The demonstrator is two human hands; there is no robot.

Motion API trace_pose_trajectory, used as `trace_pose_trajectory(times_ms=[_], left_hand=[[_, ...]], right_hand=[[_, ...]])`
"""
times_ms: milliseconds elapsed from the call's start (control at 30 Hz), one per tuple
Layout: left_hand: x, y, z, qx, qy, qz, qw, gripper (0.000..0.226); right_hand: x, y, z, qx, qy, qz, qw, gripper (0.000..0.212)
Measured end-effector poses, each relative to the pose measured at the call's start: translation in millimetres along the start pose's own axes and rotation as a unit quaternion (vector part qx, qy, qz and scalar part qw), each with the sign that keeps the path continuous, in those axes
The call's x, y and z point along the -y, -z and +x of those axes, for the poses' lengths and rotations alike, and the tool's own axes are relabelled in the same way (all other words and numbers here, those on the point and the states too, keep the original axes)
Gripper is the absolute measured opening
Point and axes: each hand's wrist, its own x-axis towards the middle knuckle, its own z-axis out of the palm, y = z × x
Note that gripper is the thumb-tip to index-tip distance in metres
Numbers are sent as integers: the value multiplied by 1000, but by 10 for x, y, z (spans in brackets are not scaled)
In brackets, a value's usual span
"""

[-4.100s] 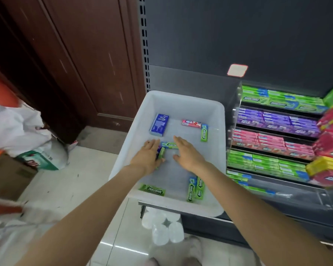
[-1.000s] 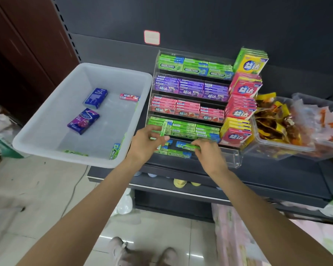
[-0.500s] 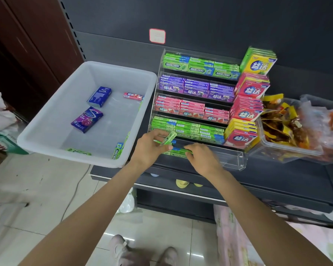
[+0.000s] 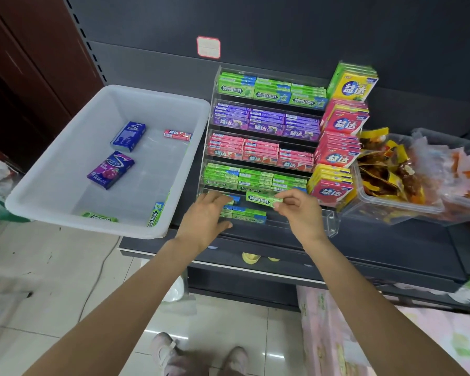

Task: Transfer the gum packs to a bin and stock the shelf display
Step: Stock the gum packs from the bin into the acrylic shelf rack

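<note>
Bright, even indoor light from overhead; white glare patches on the glossy floor tiles at lower centre; soft shadow under the white bin; wide-angle bending toward the edges, forearms stretched at the bottom; centre sharp, left and right margins smeared; upper-left corner dim.

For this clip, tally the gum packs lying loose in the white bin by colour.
White bin contents:
Blue pack: 1
Purple pack: 1
Red stick pack: 1
Green Doublemint stick packs: 2
Total: 5
</note>
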Motion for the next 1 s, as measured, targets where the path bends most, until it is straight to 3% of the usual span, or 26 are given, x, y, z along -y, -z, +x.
trace_pose_trajectory(times_ms=[100,400,833,1000], left_hand=[[47,-31,2,31,-27,93,995,66],[63,-81,49,43,-59,200,977,69],[5,-64,85,19,-25,172,985,61],[-64,2,61,-23,-21,123,992,49]], right_hand=[[-101,-37,-1,-23,8,-39,999,14],[-186,-232,6,-4,38,-147,988,15],[-139,-372,37,90,113,-328,934,27],[43,-343,-38,75,142,-397,904,33]])
